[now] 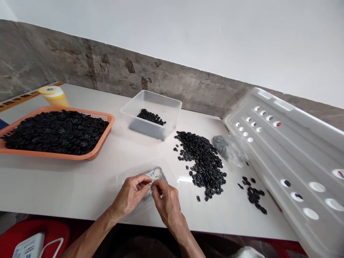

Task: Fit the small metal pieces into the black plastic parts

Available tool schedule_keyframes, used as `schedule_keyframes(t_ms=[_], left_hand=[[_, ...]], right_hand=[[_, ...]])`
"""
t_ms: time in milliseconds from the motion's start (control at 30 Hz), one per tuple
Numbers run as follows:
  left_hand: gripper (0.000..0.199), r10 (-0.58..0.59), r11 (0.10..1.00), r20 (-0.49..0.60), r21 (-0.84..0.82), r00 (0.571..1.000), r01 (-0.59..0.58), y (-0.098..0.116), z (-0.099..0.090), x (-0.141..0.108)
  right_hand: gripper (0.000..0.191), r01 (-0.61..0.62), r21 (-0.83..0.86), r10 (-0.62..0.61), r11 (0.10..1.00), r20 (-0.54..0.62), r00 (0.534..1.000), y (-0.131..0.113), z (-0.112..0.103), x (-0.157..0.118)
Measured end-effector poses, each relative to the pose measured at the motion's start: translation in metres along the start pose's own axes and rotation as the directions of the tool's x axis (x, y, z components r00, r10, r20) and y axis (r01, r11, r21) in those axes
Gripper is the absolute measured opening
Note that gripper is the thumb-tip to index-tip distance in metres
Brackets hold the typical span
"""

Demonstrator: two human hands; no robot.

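Note:
My left hand (131,193) and my right hand (168,202) meet fingertip to fingertip over a shallow clear tray (172,168). Thumb and fingers of both hands are pinched together. A tiny dark bit (152,187) shows at the right fingertips, most likely one of the small black plastic pieces. Whatever the left fingers pinch is too small and covered to make out. Small grey parts (160,173) lie in the tray beneath the hands, partly hidden by them. To the right of my right hand spreads a loose pile of small black oval plastic pieces (202,161).
An orange basket (103,143) heaped with black pieces stands left, before a yellow-lidded cup (53,95). Behind is a clear bin (150,130) holding some pieces. A plastic bag of grey parts (228,148), more black pieces (255,197) and a leaning white perforated panel (290,154) stand right.

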State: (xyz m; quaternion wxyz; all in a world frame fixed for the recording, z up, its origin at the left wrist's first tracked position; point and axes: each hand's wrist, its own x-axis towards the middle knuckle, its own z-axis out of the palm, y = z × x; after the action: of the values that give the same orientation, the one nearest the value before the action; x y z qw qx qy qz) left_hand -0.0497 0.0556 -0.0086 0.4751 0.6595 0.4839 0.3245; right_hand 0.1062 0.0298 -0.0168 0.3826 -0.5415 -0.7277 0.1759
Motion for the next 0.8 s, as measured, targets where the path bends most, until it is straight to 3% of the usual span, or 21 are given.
schedule_keyframes(t_ms=[200,400,633,800], left_hand=[[0.023,0.103,0.988,-0.06,0.121,0.993,-0.095,-0.002,0.001,0.0],[0.02,0.181,0.975,-0.03,0.14,0.983,-0.175,-0.001,0.005,-0.001],[0.025,0.099,0.993,-0.073,0.069,0.992,-0.094,-0.009,0.003,0.001],[0.03,0.064,0.997,-0.223,0.052,0.973,-0.054,-0.013,-0.003,0.0]], right_hand=[[0.018,-0.053,0.006,0.053,0.999,0.009,0.999,-0.001,-0.003,0.0],[0.018,-0.079,0.042,0.075,0.996,0.072,0.995,-0.002,-0.005,0.003],[0.016,-0.093,0.041,0.09,0.995,0.08,0.993,-0.002,-0.004,0.002],[0.016,-0.115,0.074,0.11,0.991,0.063,0.992,-0.001,-0.008,0.001]])
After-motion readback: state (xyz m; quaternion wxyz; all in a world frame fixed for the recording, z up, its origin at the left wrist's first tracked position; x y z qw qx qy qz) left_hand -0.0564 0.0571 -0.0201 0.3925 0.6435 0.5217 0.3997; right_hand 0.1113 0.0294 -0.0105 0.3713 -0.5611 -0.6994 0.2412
